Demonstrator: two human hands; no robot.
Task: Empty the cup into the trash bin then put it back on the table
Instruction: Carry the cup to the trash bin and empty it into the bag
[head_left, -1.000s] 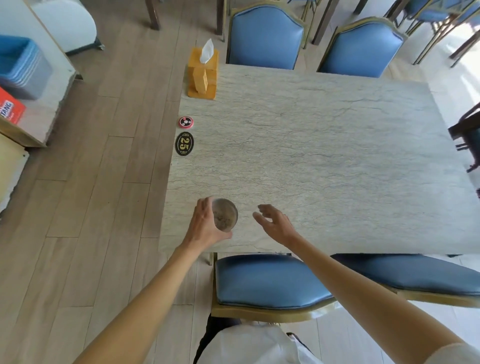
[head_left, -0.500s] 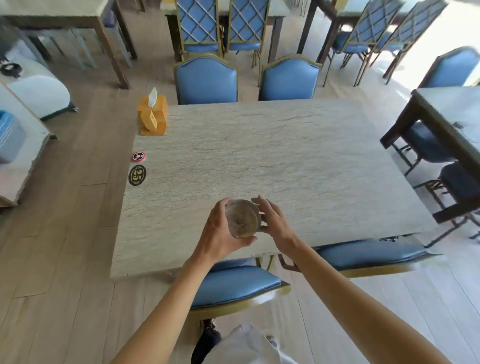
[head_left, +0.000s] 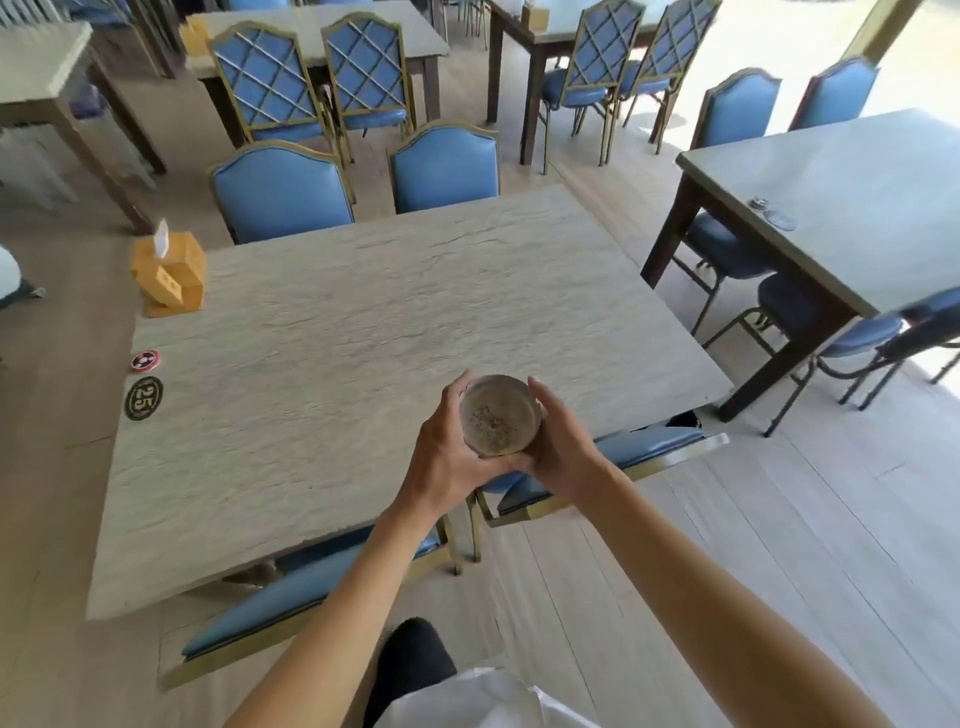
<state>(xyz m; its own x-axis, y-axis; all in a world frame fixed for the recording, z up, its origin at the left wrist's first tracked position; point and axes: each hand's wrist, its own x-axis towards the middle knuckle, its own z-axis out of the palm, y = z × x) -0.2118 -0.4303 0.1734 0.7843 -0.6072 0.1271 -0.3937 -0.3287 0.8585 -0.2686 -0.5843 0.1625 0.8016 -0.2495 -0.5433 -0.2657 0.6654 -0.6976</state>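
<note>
A clear cup (head_left: 500, 414) with brownish crumbs at its bottom is held upright above the near edge of the stone-topped table (head_left: 363, 332). My left hand (head_left: 447, 447) wraps its left side and my right hand (head_left: 563, 441) cups its right side and base. Both hands grip the cup, seen from above. No trash bin is in view.
A yellow tissue box (head_left: 171, 275), a red disc (head_left: 144, 361) and a black "25" plaque (head_left: 143, 398) sit on the table's left side. Blue chairs (head_left: 283, 189) surround it, two tucked under the near edge. Another table (head_left: 852, 202) stands at the right.
The cup has come up off the table, first in my left hand alone. My right hand closed in and now holds it too. The view has lifted and turned to the right.
</note>
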